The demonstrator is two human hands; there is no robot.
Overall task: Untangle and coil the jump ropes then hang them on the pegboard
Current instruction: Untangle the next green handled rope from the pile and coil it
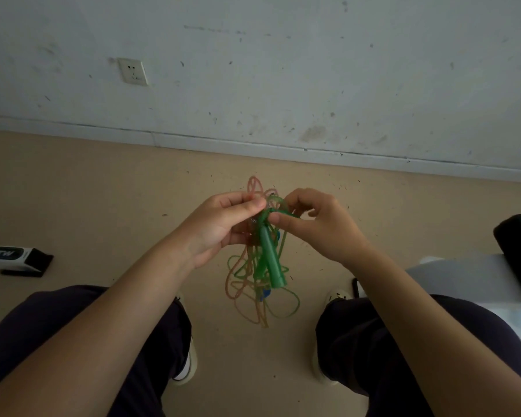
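Both hands (220,224) (316,224) pinching tangled jump ropes (262,266)

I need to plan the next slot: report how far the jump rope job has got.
Done: nothing yet; no rope is coiled. In hand: the left hand and right hand pinch the top of the tangled green and orange ropes, green handles dangling. Left: untangling, coiling, hanging; no pegboard is in view.

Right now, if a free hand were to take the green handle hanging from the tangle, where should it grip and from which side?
Take the green handle round its straight lower barrel, coming from below and the right. It hangs nearly upright, its top buried in the knot that the left hand and right hand pinch, and rope loops crowd its left side, so the lower end is probably the clearest place for a grip.
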